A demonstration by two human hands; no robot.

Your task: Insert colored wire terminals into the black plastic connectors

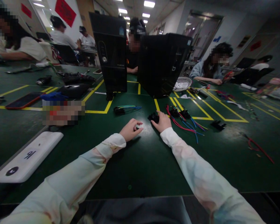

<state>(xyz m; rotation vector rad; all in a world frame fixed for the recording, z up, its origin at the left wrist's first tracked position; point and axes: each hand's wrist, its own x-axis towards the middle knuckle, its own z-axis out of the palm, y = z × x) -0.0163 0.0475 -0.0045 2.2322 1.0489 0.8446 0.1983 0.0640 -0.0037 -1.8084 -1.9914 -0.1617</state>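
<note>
My left hand (132,130) hovers low over the green table, fingers curved and thumb apart from them. A small pale patch shows between them; I cannot tell whether it is an object or table glare. To its right, my right hand (163,122) has thumb and fingers around a small black plastic piece (153,117) at the table surface. Behind my left hand lies a black connector with thin coloured wires (119,110). Just right of my right hand sit several similar black pieces with red, blue and yellow wires (185,114).
Two black computer towers (109,62) (162,65) stand ahead. A white power bank-like device (29,157) and a phone (25,100) lie left. At right are another black piece (218,125), red wires (261,149) and a white basket (182,84). Other people sit around.
</note>
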